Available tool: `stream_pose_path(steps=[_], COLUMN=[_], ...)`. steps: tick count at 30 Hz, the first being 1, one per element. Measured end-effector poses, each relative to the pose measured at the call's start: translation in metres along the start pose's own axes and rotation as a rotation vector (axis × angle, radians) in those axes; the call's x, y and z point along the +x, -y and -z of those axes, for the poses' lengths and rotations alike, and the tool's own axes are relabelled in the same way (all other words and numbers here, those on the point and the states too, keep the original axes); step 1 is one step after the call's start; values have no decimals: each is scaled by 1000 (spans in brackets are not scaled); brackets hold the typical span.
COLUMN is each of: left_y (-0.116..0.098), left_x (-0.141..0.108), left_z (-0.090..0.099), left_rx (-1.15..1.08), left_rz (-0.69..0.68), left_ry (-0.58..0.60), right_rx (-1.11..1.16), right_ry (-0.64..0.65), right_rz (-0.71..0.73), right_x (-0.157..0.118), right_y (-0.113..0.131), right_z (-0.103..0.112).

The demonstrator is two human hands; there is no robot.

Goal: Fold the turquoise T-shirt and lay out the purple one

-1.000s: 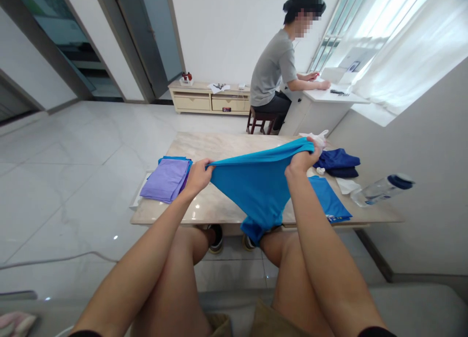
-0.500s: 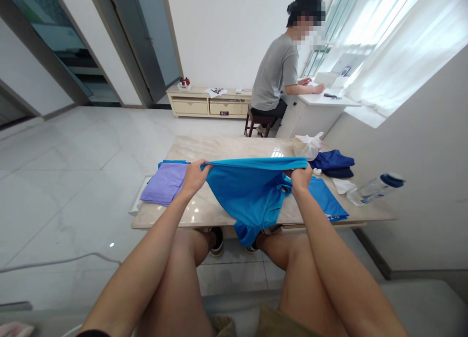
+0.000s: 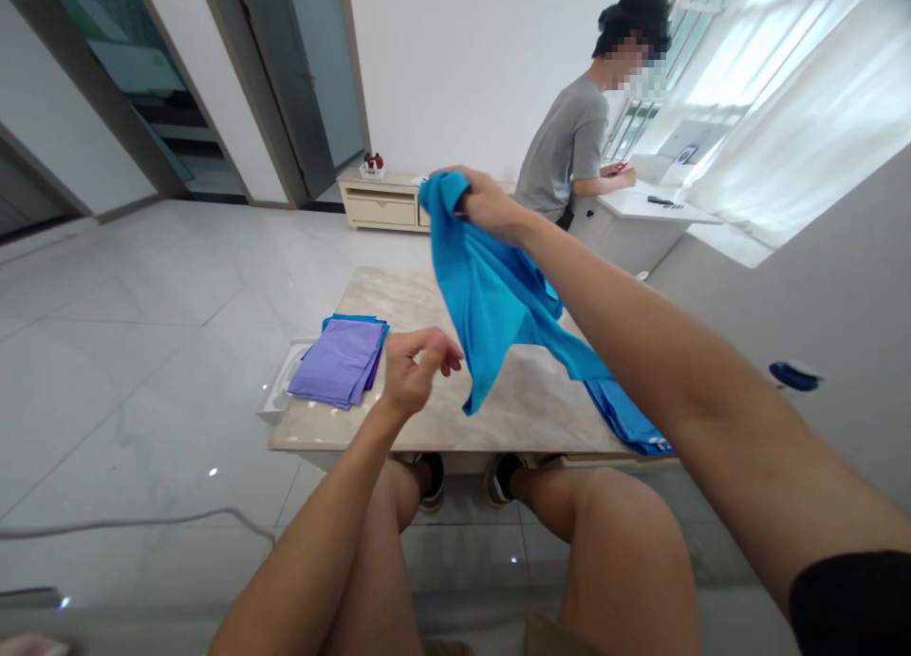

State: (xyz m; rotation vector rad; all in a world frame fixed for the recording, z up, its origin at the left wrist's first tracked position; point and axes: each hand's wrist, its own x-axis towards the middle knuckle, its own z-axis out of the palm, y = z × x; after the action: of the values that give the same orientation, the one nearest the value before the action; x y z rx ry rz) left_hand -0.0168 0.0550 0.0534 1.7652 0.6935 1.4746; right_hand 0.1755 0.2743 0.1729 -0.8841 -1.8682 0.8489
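Note:
A bright blue shirt (image 3: 491, 295) hangs in loose folds above the table (image 3: 533, 400). Up high, my right hand (image 3: 491, 205) is closed on one bunched end of it. My left hand (image 3: 418, 366) is just left of the shirt's lower corner, holding nothing, its fingers loosely bent and apart from the fabric. Left of that hand lies a stack of folded cloth, with a lilac piece (image 3: 338, 362) on top and blue beneath. Folded blue clothing (image 3: 626, 419) rests at the table's right end, partly hidden by my right forearm.
A white box (image 3: 274, 390) shows beside the table's left end. The blue lid of a bottle (image 3: 795, 376) appears beyond my right arm. Past the table are a low cabinet (image 3: 381, 210) and a seated person (image 3: 569, 143) at a white desk (image 3: 659, 205).
My left hand has let go of the shirt and moved slightly down and right. My right hand has lifted its end up and leftward. The view has shifted somewhat.

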Motion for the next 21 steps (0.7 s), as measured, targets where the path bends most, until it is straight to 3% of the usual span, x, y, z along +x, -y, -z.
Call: stream_pose_path(steps=[3, 6, 9, 12, 14, 17, 21], left_y=[12, 41, 78, 114, 133, 152, 171], left_x=[0, 0, -3, -8, -11, -15, -24], left_z=[22, 38, 52, 60, 60, 53, 36], left_rx=[25, 220, 491, 676, 716, 748, 873], left_rz=[-15, 101, 328, 539, 589, 585, 628], left_ry=[-252, -273, -86, 189, 329, 495, 784], right_rx=[-25, -228, -558, -760, -847, -880, -835], right_ry=[279, 265, 250, 397, 455, 507, 552], right_rz=[-10, -96, -351, -614, -722, -814, -851], right_x=[-25, -87, -165, -240, -278, -309, -322], right_y=[-20, -54, -89, -117, -131, -146, -162], right_z=[-44, -57, -54, -50, -49, -45, -40])
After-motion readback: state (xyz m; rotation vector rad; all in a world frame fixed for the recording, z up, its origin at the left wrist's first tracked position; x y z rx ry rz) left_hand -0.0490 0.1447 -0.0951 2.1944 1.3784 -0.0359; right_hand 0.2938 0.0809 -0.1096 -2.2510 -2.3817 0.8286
